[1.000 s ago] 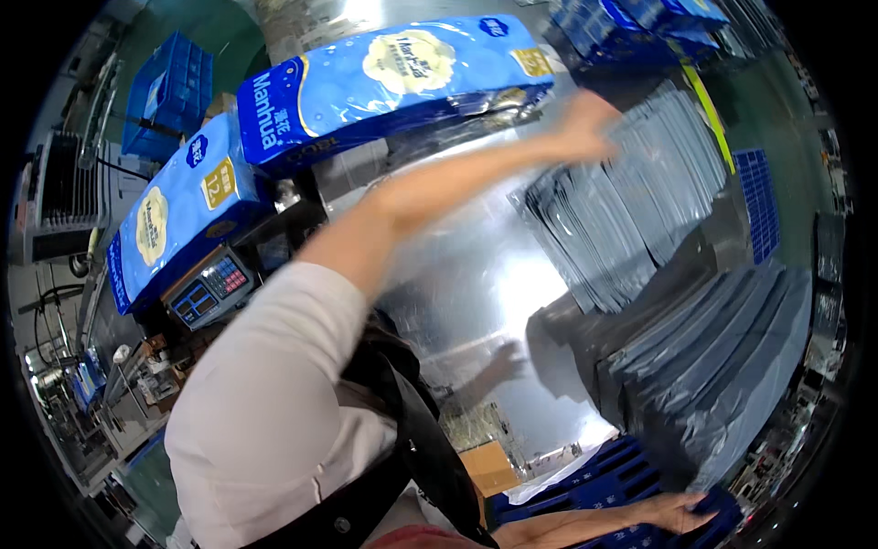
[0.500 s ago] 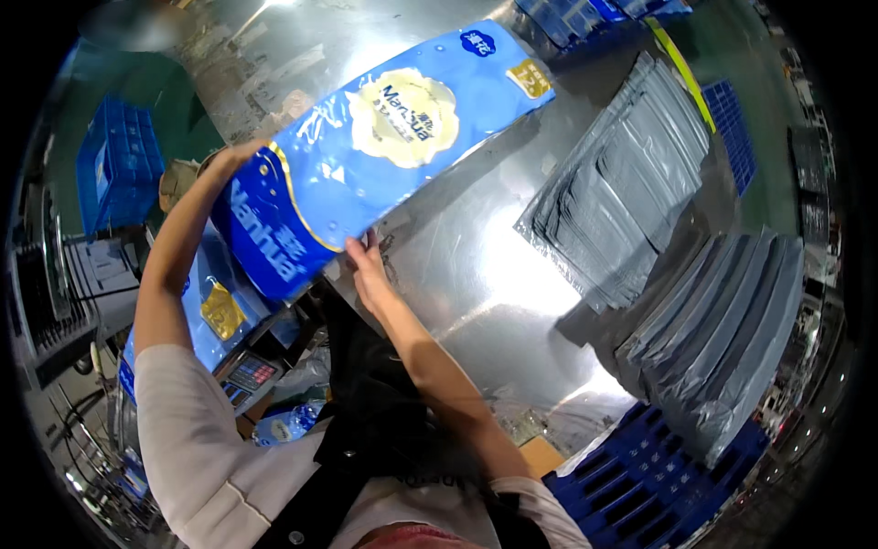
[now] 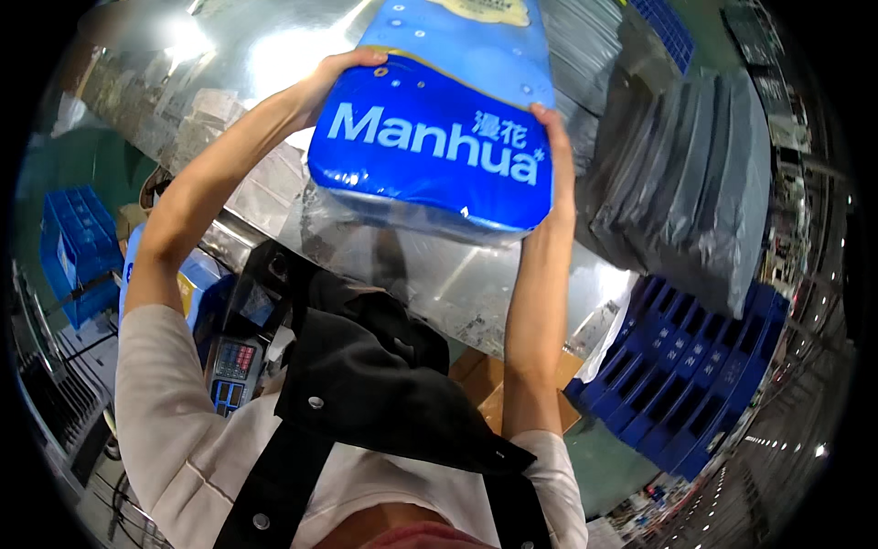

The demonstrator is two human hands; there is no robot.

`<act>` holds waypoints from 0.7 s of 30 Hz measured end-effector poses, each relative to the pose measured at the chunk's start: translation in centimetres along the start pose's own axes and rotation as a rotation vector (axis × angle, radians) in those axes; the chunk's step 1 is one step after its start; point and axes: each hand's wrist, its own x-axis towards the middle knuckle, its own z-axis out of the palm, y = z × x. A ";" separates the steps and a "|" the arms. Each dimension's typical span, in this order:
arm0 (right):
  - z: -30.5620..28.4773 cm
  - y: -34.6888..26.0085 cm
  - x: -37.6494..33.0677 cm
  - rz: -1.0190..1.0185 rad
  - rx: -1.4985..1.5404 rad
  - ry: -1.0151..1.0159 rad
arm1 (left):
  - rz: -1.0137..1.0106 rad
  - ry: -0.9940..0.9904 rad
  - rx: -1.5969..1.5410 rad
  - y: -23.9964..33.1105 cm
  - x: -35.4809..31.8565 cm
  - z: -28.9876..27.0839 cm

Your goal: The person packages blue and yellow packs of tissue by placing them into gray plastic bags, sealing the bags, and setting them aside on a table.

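Observation:
A large blue plastic-wrapped pack (image 3: 430, 146), light blue at its far part and dark blue at the near end, is held between my two hands over the metal table (image 3: 274, 55). My left hand (image 3: 334, 78) grips its left edge, with the thumb lying on the top face. On the right edge, my right hand (image 3: 556, 151) is closed round the side near the dark blue end, thumb on top. The far end of the pack runs out of view. Most of my fingers are hidden beneath or behind it.
Stacks of grey plastic bags (image 3: 695, 174) stand on the right. Below them is a dark blue slatted pallet (image 3: 686, 366). A calculator-like keypad device (image 3: 235, 361) and another blue pack (image 3: 197, 284) are by my left arm. A blue crate (image 3: 78, 247) stands far left.
The pack has turned from a diagonal to nearly straight away from me and moved right, its dark blue end now facing me. My right hand has shifted to its right edge.

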 end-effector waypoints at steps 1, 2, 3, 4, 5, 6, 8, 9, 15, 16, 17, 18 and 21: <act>-1.1 -1.1 -1.2 -0.050 -0.011 0.010 | 0.025 -0.033 0.038 -0.2 0.5 1.6; -2.4 -2.1 -2.1 -0.031 -0.009 -0.020 | 0.003 -0.058 0.015 -0.1 0.7 3.3; -3.4 -2.7 -3.2 -0.035 -0.014 0.007 | -0.050 -0.059 -0.011 0.0 0.9 4.7; -7.0 -2.4 -3.3 -0.107 -0.059 0.075 | -0.056 -0.116 -0.042 -0.5 1.4 6.8; -9.9 -1.6 -2.4 -0.161 -0.104 0.115 | -0.056 -0.141 -0.073 -1.3 1.6 7.6; -9.7 -0.7 -4.1 -0.270 -0.098 0.195 | -0.103 -0.152 -0.108 -3.3 2.3 7.8; -14.7 2.5 -5.0 -0.300 -0.103 0.085 | 0.027 -0.118 -0.055 -8.4 3.0 9.8; -16.3 4.9 -6.0 -0.306 -0.056 0.127 | 0.002 -0.112 -0.034 -11.5 3.1 10.7; -25.2 16.2 -10.3 -0.069 0.093 0.217 | -0.439 -0.327 0.197 -20.4 -0.2 11.6; -26.6 15.4 -9.5 -0.079 0.032 0.216 | -0.511 -0.364 0.265 -17.1 1.1 11.5; -28.1 14.4 -8.7 -0.086 -0.030 0.217 | -0.587 -0.401 0.329 -14.9 3.4 10.6; -27.4 11.2 -7.2 -0.070 -0.246 0.266 | -0.427 -0.333 0.358 -15.0 6.6 8.2; -27.2 5.1 1.9 -0.350 -0.847 0.583 | -0.010 0.147 0.763 -12.6 18.7 6.4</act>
